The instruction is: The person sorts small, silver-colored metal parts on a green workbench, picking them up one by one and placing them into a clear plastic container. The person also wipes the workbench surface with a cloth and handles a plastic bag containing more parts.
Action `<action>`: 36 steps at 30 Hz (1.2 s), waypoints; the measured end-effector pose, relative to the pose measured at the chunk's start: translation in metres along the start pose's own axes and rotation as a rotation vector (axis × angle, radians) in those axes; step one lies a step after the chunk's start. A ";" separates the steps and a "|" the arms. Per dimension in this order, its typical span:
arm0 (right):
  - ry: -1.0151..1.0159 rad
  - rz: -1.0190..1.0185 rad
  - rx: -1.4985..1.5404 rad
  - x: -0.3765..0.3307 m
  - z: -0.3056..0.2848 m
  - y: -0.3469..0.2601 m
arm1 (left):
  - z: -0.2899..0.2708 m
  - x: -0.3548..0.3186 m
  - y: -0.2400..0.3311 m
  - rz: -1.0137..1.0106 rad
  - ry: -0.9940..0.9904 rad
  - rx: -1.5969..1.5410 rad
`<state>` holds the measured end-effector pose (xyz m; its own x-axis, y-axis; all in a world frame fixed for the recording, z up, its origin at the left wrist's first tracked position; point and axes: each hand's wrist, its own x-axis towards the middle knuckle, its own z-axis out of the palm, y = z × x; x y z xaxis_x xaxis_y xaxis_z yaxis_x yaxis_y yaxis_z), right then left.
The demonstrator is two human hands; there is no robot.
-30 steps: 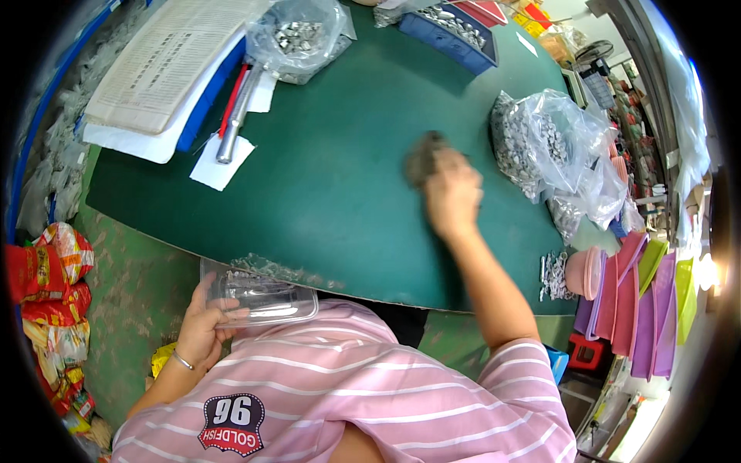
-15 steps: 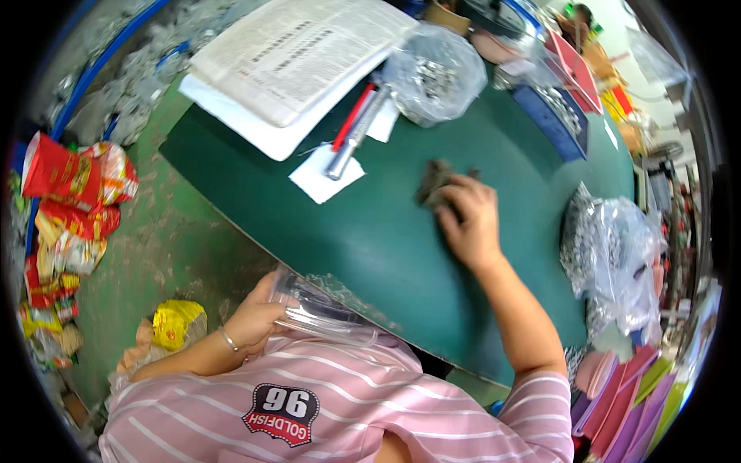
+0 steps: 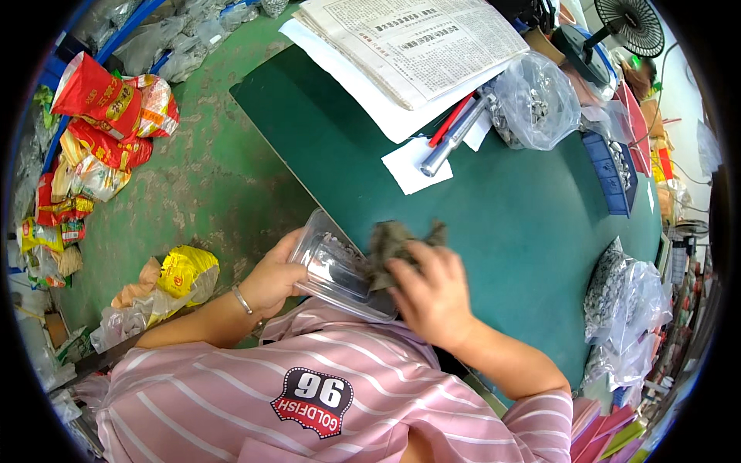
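Note:
My left hand grips the left side of a clear plastic container, fingers closed on its wall. The container is tilted against the front edge of the green tabletop. Some small pale bits show inside it; the rest of its inside is partly hidden by the rag. A crumpled grey-brown rag is bunched under my right hand, whose fingers are curled on it, slightly blurred. The rag lies at the table edge, over the container's right side.
Newspapers lie at the back, beside pens on white paper. A bag of small metal parts and a blue bin stand farther right. Filled plastic bags line the right edge. Colourful packets lie at the left.
My right hand has drawn the rag from mid-table to the near edge, above the container. The container has come up against the edge, and the loose bits there are no longer seen on the tabletop.

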<state>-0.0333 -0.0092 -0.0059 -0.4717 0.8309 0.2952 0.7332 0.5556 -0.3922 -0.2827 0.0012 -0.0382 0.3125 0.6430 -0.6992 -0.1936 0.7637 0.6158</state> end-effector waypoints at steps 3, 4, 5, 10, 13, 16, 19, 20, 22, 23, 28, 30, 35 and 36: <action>0.104 0.024 0.002 0.036 0.028 -0.014 | 0.000 0.001 0.003 0.000 -0.001 -0.013; 0.160 0.065 -0.016 0.052 0.037 -0.014 | -0.002 0.002 0.005 0.002 -0.011 -0.017; 0.130 0.060 -0.035 0.063 0.045 -0.017 | -0.004 0.001 0.006 0.006 -0.015 -0.020; 0.144 -0.276 0.335 0.107 0.071 -0.040 | -0.026 -0.005 0.005 0.032 0.028 -0.043; 0.307 0.012 0.017 0.166 0.075 -0.021 | -0.026 -0.018 0.010 0.029 0.106 -0.044; 0.073 -0.084 0.113 0.181 0.087 -0.018 | -0.032 -0.015 0.010 0.065 0.106 -0.049; -0.083 -0.323 0.532 0.157 0.096 -0.032 | -0.042 -0.002 0.002 0.047 0.041 -0.093; 0.039 -0.330 0.553 0.145 0.095 -0.038 | -0.042 -0.001 -0.001 0.068 0.063 -0.101; 0.220 -0.332 0.565 0.119 0.064 -0.036 | -0.033 -0.005 0.002 0.113 0.005 -0.065; 0.286 -0.330 0.565 0.099 0.041 -0.029 | -0.030 -0.008 -0.002 0.076 0.028 -0.065; 0.409 0.302 -0.104 -0.017 -0.032 0.064 | -0.015 -0.004 -0.006 -0.039 0.047 -0.041; 0.430 0.520 -0.294 -0.056 -0.043 0.095 | -0.008 0.004 -0.007 -0.076 0.018 -0.011; 0.438 0.646 -0.523 -0.073 -0.080 0.209 | 0.011 0.012 -0.005 -0.128 -0.028 0.067; 0.441 0.725 -0.771 -0.087 -0.087 0.237 | 0.015 0.013 -0.003 -0.123 -0.050 0.077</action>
<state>0.2244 0.0479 -0.0487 0.2860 0.7795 0.5574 0.9391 -0.3435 -0.0014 -0.2637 0.0067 -0.0439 0.3756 0.5397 -0.7534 -0.0795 0.8287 0.5540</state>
